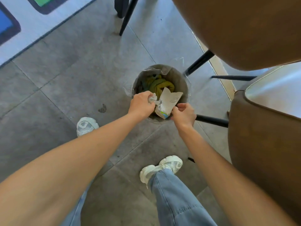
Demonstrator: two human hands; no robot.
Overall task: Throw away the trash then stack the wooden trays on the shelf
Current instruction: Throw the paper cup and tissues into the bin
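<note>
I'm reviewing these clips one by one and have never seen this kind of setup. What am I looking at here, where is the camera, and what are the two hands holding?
There is no machine here: a person does the task with bare hands. The single picture comes from a wide-angle camera worn on the head, looking down, so you see both forearms, jeans and white sneakers from above.

On the grey tiled floor stands a small round trash bin lined with clear plastic, with yellow-green waste already inside. Both hands are over its near edge. The left hand is closed around a crumpled white tissue. The right hand pinches the lower edge of a flattened white paper carton with printed drawings, which tilts over the opening.

Brown upholstered chairs with black legs stand to the right. No wooden trays or shelf are visible.
</note>
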